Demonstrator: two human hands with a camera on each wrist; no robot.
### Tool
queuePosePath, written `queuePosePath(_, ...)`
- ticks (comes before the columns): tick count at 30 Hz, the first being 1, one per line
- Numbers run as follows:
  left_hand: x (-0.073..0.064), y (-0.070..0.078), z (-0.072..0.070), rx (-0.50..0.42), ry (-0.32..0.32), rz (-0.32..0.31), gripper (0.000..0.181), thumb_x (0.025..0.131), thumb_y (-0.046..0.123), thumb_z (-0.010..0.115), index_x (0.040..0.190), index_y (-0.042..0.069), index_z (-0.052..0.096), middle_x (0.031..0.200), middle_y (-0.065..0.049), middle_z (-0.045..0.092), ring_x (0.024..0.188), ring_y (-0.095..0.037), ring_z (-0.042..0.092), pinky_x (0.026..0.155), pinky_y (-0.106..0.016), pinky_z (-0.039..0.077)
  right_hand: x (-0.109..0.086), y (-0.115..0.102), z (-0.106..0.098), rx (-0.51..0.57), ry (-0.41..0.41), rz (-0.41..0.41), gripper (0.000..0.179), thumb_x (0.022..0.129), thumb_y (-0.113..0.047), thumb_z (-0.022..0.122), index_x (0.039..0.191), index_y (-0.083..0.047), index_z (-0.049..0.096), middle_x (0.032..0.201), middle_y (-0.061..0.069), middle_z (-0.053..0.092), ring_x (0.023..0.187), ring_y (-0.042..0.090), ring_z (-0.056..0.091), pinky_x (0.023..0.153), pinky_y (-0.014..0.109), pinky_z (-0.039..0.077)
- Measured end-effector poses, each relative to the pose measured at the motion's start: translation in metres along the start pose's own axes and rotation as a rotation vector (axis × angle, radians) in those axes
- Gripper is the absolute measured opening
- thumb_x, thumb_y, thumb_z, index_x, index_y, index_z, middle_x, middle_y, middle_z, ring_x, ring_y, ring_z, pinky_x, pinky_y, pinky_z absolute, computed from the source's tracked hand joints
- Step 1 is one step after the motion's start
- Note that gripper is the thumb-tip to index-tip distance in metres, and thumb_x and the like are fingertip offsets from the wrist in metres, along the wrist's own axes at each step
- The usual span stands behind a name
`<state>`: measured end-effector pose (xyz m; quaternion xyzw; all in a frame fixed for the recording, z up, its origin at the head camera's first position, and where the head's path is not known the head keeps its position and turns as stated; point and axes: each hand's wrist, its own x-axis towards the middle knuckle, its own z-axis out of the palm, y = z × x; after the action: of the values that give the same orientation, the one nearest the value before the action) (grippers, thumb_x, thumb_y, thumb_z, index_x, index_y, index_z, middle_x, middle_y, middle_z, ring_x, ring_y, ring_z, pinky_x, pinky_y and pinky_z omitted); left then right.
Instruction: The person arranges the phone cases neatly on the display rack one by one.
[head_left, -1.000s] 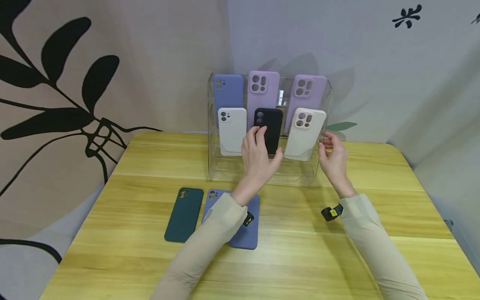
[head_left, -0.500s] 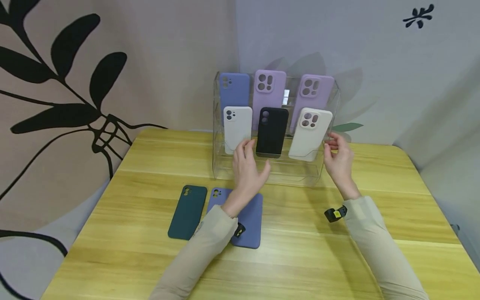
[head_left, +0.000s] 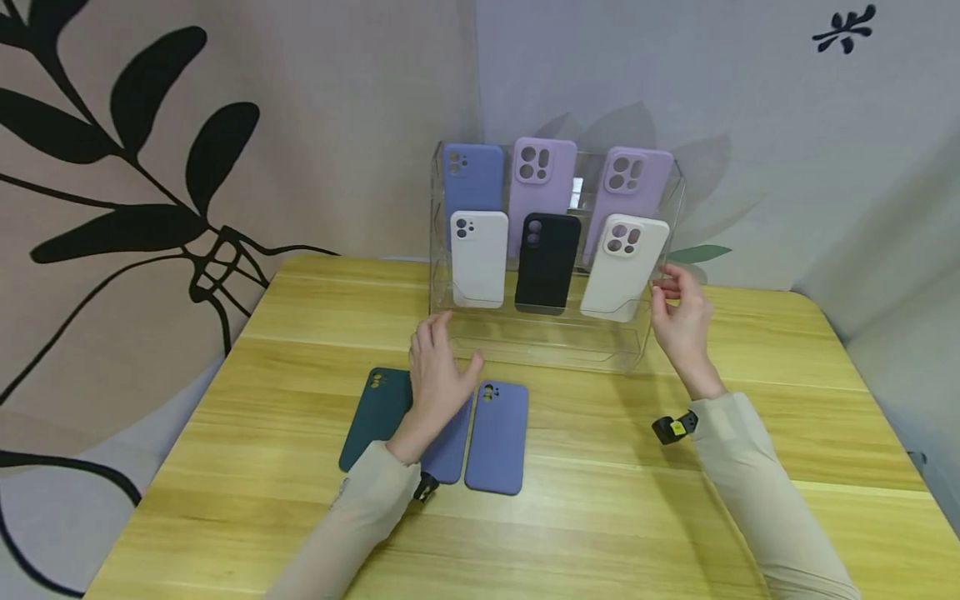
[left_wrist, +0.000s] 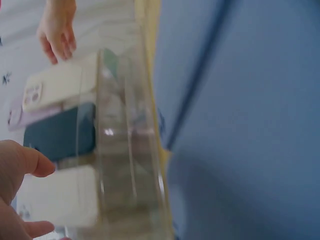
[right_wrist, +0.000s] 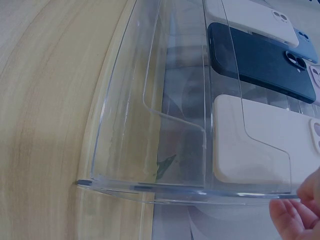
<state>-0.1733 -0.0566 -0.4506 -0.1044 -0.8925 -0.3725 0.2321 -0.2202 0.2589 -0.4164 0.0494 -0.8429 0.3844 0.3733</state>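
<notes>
My left hand (head_left: 438,379) hovers over the phone cases lying on the table, fingers spread and holding nothing. Beneath it are a dark green phone case (head_left: 375,421) and a blue-violet phone case (head_left: 450,454), both partly covered by the hand. A second blue-violet phone case (head_left: 497,437) lies just to the right. Behind them stands a clear tiered display rack (head_left: 555,354). At its right side, my right hand (head_left: 684,321) pinches the side panel's edge; the right wrist view shows fingertips (right_wrist: 287,217) right at that edge.
In the rack's middle row lean a white case (head_left: 480,258), a black case (head_left: 547,265) and a cream case (head_left: 625,267). The upper row holds a blue case (head_left: 473,177) and two lilac cases, one a lilac case (head_left: 543,192) in the middle. A wall rises behind the table.
My left hand has withdrawn from the black case in the rack, moving left and down over the cases on the table. The right hand stays at the rack's side. The view shifts slightly.
</notes>
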Motion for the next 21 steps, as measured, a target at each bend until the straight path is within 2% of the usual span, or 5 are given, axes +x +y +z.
queuePosePath(5, -0.009, -0.021, -0.015, 0.023, -0.004, -0.094, 0.061, 0.078, 0.017, 0.067, 0.129, -0.006, 0.043, 0.124, -0.027, 0.040, 0.104, -0.041, 0.040, 0.080, -0.052, 0.037, 0.000, 0.000, 0.000, 0.010, -0.005, 0.008, 0.024, 0.084, 0.012, 0.053, 0.108, 0.015, 0.056, 0.091, 0.029, 0.064, 0.075, 0.040, 0.061, 0.062, -0.005, 0.035)
queuePosePath(9, -0.012, -0.036, -0.025, 0.046, -0.039, -0.176, 0.063, 0.079, 0.017, 0.067, 0.131, -0.006, 0.041, 0.124, -0.027, 0.038, 0.104, -0.041, 0.039, 0.080, -0.052, 0.036, 0.000, 0.000, -0.001, 0.012, -0.003, 0.013, 0.025, 0.084, 0.012, 0.054, 0.108, 0.015, 0.056, 0.091, 0.029, 0.064, 0.076, 0.040, 0.061, 0.062, -0.005, 0.035)
queuePosePath(16, -0.016, -0.056, -0.040, 0.118, -0.133, -0.313, 0.066, 0.081, 0.020, 0.069, 0.133, -0.006, 0.038, 0.126, -0.031, 0.037, 0.108, -0.045, 0.038, 0.084, -0.058, 0.035, 0.000, -0.001, 0.000, -0.001, -0.008, 0.006, 0.025, 0.084, 0.011, 0.053, 0.108, 0.015, 0.056, 0.091, 0.029, 0.064, 0.075, 0.039, 0.061, 0.063, -0.005, 0.035)
queuePosePath(21, -0.014, -0.063, -0.047, 0.182, -0.261, -0.406, 0.070, 0.081, 0.026, 0.070, 0.135, -0.006, 0.037, 0.129, -0.033, 0.034, 0.116, -0.047, 0.033, 0.086, -0.063, 0.035, 0.000, -0.002, 0.000, 0.008, -0.005, 0.007, 0.025, 0.084, 0.012, 0.053, 0.108, 0.016, 0.056, 0.090, 0.030, 0.064, 0.074, 0.039, 0.061, 0.062, -0.005, 0.035)
